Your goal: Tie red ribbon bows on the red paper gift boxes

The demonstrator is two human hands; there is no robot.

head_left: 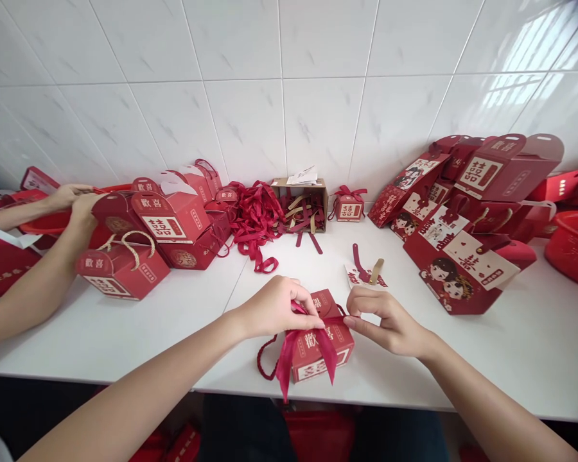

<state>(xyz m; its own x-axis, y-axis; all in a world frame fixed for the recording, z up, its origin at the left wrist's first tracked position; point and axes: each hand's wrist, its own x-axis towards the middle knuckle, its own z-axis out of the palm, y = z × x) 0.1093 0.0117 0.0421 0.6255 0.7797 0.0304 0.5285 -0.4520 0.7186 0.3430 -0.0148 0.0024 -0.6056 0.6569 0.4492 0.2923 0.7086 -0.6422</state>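
In front of me on the white table (390,378) stands a small red gift box (344,343) with gold and white lettering. A dark red ribbon (285,366) lies across its top, its two tails hanging down over the near side. My left hand (282,305) pinches the ribbon above the box's left part. At the right edge my right hand (390,321) pinches the ribbon between thumb and forefinger. A dark red rope handle (261,362) loops out at the box's left side.
Red boxes (173,212) stack at left, beside another person's arms (43,276). Behind are heaped ribbon (260,212), a carton of strips (301,208) and a finished small box (349,204). More boxes (467,282) and a red basket (573,250) stand at right. Loose strips (366,269) lie beyond my right hand.
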